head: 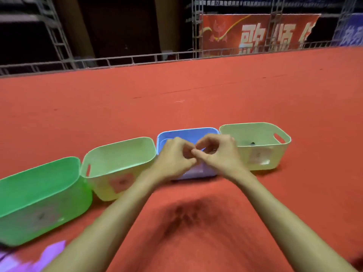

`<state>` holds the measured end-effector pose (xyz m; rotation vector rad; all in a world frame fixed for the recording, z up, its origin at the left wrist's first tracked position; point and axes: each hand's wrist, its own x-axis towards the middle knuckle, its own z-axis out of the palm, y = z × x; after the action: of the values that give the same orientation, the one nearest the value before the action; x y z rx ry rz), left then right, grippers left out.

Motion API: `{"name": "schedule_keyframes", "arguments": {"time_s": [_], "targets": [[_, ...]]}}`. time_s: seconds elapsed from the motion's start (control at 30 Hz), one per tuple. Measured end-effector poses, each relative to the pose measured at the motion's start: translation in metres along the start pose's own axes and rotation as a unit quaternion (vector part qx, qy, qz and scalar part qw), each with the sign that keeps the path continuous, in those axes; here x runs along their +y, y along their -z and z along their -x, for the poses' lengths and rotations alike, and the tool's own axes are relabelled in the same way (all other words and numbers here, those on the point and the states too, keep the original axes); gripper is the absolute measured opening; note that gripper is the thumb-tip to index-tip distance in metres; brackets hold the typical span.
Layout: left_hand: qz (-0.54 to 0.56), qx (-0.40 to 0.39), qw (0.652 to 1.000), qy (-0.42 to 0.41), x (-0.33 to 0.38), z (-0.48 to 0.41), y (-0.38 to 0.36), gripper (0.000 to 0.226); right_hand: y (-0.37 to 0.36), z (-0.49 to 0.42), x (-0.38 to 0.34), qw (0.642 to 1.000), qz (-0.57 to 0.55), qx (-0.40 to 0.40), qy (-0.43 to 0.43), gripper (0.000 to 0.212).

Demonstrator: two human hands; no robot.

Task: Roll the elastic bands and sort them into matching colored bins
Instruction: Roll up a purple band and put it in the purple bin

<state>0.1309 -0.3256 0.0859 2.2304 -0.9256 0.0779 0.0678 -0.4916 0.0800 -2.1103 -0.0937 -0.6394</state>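
Four bins stand in a row on the red carpet: a green bin (39,193) at the left, a pale green bin (117,160), a blue bin (188,134) and a cream bin (255,134) at the right. Both hands meet above the blue bin. My left hand (174,160) and my right hand (218,152) have curled fingers, with fingertips pinching together on a small elastic band (204,149). Only a bluish sliver of it shows under the right index finger. A small dark item (252,143) lies inside the cream bin.
A purple object (49,254), blurred, lies at the bottom left near my left forearm. Red carpet (196,95) stretches far behind the bins to a metal truss rail (117,60) and a red banner (255,32).
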Motion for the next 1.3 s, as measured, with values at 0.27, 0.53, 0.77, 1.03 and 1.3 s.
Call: {"name": "schedule_keyframes", "arguments": {"time_s": [0.27,0.53,0.77,1.03,1.3], "targets": [[-0.030,0.075,0.968,0.239,-0.129,0.296,0.090,0.016,-0.245,0.134,-0.101,0.962,-0.059,-0.268,0.000,0.006],[-0.061,0.197,0.927,0.312,-0.205,0.408,0.145,0.014,-0.371,0.146,-0.139,0.952,0.111,-0.282,0.043,0.034],[-0.134,0.276,0.907,0.289,-0.213,0.411,0.140,0.034,-0.379,0.137,-0.127,0.953,0.102,-0.287,0.001,0.020],[-0.108,0.293,0.891,0.329,-0.190,0.390,0.154,0.009,-0.328,0.124,-0.135,0.942,-0.177,-0.263,-0.109,0.021],[0.355,0.285,0.849,0.266,-0.138,0.339,0.160,0.011,-0.227,0.095,-0.145,0.865,-0.394,-0.236,-0.200,0.017]]}}
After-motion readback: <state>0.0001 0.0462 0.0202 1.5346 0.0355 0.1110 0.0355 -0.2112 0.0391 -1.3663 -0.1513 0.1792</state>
